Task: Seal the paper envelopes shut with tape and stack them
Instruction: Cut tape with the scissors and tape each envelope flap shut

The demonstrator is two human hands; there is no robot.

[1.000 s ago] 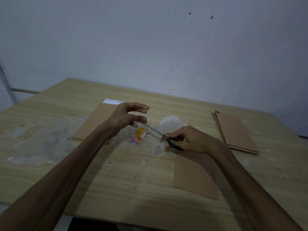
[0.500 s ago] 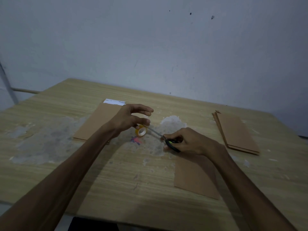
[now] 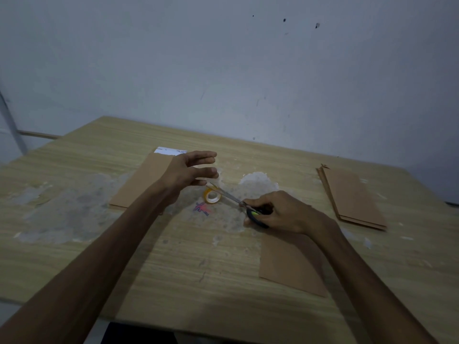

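Note:
My left hand (image 3: 190, 170) hovers above a yellow tape roll (image 3: 212, 196) and pinches a clear strip pulled up from it, the other fingers stretched out. My right hand (image 3: 283, 211) grips black-handled scissors (image 3: 231, 196), whose blades reach the strip just above the roll. One brown paper envelope (image 3: 288, 266) lies flat under my right forearm. A stack of brown envelopes (image 3: 352, 197) sits at the right. Another brown envelope (image 3: 139, 184), with a white strip at its far end, lies behind my left wrist.
The wooden table (image 3: 173, 256) has pale worn patches at left and centre and a small red-blue mark (image 3: 202, 208) by the roll. A grey wall stands close behind. The table's near edge runs just below my forearms.
My left hand drifted slightly right and then back, with its fingers a little more spread. The scissors and the tape roll have barely moved.

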